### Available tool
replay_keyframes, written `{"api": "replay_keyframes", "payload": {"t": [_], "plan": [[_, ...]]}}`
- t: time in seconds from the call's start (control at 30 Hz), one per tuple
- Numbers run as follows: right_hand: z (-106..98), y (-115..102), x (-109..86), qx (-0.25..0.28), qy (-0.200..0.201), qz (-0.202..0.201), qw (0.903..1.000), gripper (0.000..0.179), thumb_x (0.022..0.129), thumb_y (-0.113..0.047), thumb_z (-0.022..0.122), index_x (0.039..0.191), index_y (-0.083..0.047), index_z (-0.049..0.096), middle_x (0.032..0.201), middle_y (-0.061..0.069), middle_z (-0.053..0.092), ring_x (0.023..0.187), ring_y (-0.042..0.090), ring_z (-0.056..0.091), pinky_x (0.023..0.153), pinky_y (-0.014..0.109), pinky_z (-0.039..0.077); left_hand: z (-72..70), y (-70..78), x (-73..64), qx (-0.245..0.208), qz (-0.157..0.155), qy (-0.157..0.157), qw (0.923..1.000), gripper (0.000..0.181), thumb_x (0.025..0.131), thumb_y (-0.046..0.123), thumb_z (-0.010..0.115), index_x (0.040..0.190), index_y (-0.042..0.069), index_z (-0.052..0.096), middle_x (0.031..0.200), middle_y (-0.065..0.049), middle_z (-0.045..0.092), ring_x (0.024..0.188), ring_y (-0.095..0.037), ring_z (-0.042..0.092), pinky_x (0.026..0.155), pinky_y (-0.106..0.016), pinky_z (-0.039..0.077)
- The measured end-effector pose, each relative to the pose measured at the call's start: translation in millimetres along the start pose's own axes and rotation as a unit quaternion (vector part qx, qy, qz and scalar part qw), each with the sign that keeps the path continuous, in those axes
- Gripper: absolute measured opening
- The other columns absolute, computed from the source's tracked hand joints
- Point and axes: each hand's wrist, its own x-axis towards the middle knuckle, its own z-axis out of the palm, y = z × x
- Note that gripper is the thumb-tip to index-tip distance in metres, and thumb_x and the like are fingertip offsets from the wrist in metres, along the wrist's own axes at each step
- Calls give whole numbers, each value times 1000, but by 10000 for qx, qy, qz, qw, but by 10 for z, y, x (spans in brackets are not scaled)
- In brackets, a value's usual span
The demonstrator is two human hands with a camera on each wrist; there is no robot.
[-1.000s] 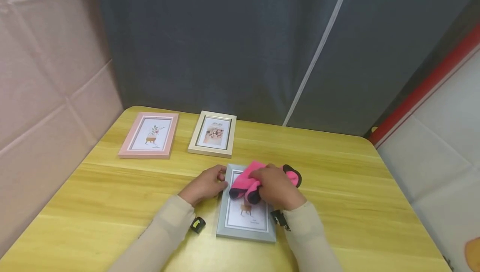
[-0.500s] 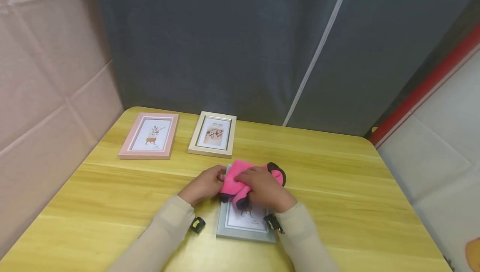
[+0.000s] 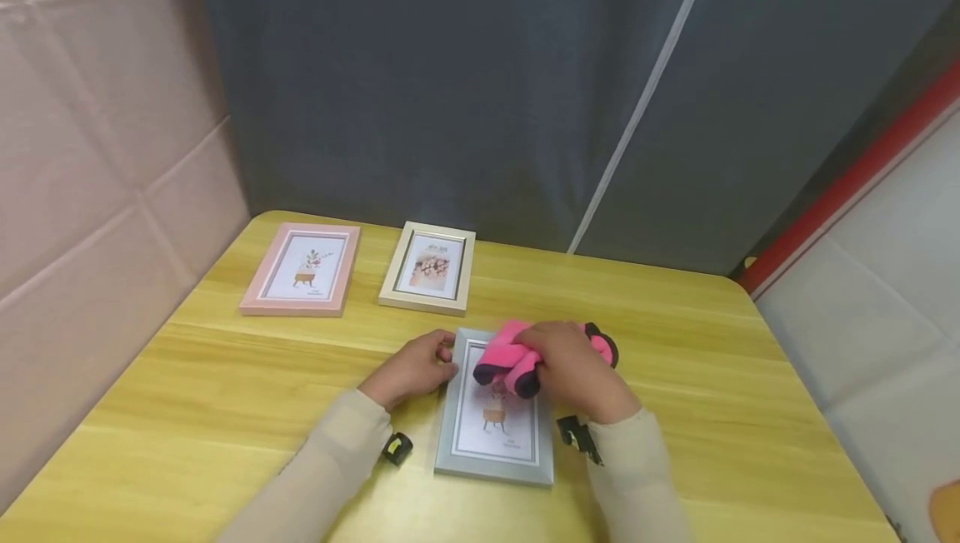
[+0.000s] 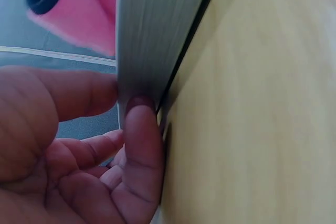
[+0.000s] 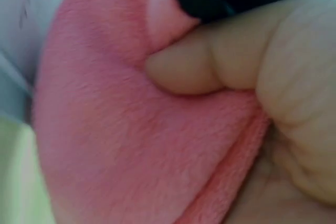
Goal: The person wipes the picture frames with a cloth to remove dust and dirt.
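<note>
Working remotely, I have the grey frame (image 3: 483, 436) flat on the table's (image 3: 712, 385) near half, left hand (image 3: 414, 368) gripping its left edge, right hand (image 3: 576, 366) pinching a bunched pink cloth (image 3: 504, 356) over its far part, and I'd wipe lightly, cloth spread flatter.

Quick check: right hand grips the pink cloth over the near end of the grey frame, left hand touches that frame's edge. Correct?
Only the end is wrong: the head view shows the pink cloth over the far end of the grey frame. The right hand does grip it; the left hand does touch that frame's edge.
</note>
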Motion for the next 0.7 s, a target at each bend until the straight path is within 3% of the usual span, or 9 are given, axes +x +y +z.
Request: {"api": "replay_keyframes", "payload": {"t": [0.2,0.3,0.33,0.53,0.7], "plan": [[-54,65,-62,107,-541,711,9959,24,88,3,66,88,-21,68,78,-6,58,78,17,54,80,36,48,-2,30,-23,-189,-30,-20,9998,40,93,2,64,131,-4,53,95,-8,55,78,-19,54,64,-29,51],[12,23,-29,-159,-657,908,9936,22,86,2,66,83,-20,65,73,-4,57,74,19,53,73,37,47,-4,44,-39,-144,15,2,9999,38,93,1,64,129,-4,54,95,-8,55,78,-19,54,64,-29,50],[41,3,-16,-293,-665,964,9927,21,85,1,67,83,-20,65,73,-4,57,74,20,53,76,40,48,-2,49,-44,-141,16,2,9999,37,93,1,64,129,-3,55,95,-8,55,79,-19,54,65,-29,50],[166,-115,49,-782,-595,950,9906,26,83,2,67,99,-17,74,79,-1,63,84,23,52,94,54,42,4,64,-56,-164,-24,8,9999,40,93,1,64,130,-3,54,96,-8,56,80,-19,54,66,-30,51],[193,-109,54,-412,-570,877,9937,33,85,2,67,109,-20,76,87,-3,66,87,21,52,80,40,47,1,57,-46,-94,6,12,10000,41,93,2,65,132,-3,53,96,-7,56,79,-18,54,66,-30,51]]}}
